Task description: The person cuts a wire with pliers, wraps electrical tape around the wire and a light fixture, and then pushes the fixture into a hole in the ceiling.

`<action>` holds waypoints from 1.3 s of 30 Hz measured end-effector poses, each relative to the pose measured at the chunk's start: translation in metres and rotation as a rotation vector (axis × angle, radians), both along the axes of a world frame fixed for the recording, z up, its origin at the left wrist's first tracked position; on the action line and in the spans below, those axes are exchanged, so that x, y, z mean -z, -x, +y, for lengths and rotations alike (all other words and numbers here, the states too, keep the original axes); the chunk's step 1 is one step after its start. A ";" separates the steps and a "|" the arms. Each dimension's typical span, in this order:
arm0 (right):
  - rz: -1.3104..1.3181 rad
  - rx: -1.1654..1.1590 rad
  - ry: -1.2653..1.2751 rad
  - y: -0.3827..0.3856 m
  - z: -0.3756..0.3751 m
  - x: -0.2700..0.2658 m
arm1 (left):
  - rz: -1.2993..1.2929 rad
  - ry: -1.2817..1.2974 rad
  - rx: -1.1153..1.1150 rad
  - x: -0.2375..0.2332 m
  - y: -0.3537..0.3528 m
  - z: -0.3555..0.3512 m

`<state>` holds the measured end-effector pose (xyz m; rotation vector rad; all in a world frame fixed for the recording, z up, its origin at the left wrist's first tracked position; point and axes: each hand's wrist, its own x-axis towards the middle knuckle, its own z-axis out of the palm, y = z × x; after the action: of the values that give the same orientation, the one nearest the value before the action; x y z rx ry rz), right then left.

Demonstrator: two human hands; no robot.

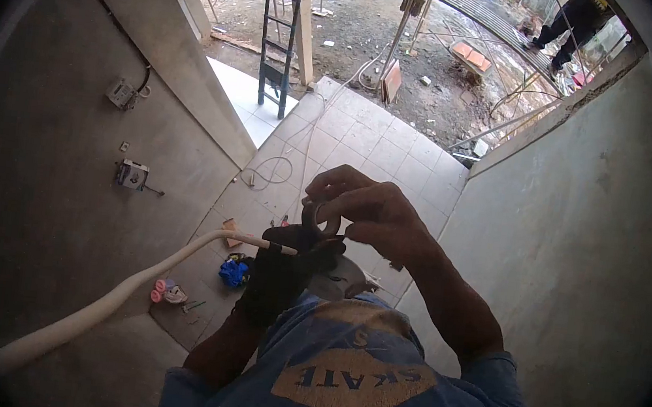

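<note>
My left hand (279, 274), in a dark glove, is closed around the end of a cream flexible conduit (177, 261). The conduit curves from the lower left up to that hand, and a dark band shows near its end. My bare right hand (377, 213) pinches a dark ring-shaped roll of tape (311, 218) just above the gloved fingers. The roll sits very close to the left hand; whether a strip joins it to the conduit is too dark to tell.
Tools, a blue bag (234, 272) and a pink-and-white item (170, 292) lie on the tiled floor (363, 148). Wall boxes (133, 175) stick out at left. A ladder (278, 39) stands at the doorway; outside, a person (571, 27) is on scaffolding (481, 13).
</note>
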<state>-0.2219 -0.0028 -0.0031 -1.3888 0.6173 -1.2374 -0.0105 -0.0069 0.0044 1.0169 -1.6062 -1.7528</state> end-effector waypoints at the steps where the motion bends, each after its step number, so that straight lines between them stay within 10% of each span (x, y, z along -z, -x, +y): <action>1: -0.001 -0.003 -0.002 0.001 0.000 -0.001 | -0.004 0.056 -0.002 0.004 0.000 -0.001; 7: 0.215 0.213 0.124 -0.009 0.006 -0.008 | -0.163 0.542 0.108 0.024 -0.009 -0.009; 10: 0.081 0.277 -0.194 -0.015 0.009 -0.009 | 0.017 0.089 0.031 0.003 0.003 -0.005; 21: -0.378 0.103 -0.275 0.000 0.036 0.007 | -0.064 0.228 0.009 0.001 -0.002 -0.017; 25: 0.414 0.338 -0.052 0.019 0.053 0.007 | 0.072 0.169 0.040 -0.003 -0.001 -0.015; 29: 0.617 0.506 0.195 0.017 0.046 0.003 | 0.010 0.281 0.041 -0.005 -0.001 -0.012; 39: 0.368 0.247 0.098 0.001 0.010 -0.011 | -0.083 0.401 0.059 0.014 0.002 -0.006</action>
<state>-0.2230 0.0069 0.0075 -1.6783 1.0188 -1.2236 -0.0128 -0.0131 -0.0092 0.8626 -1.9552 -1.3576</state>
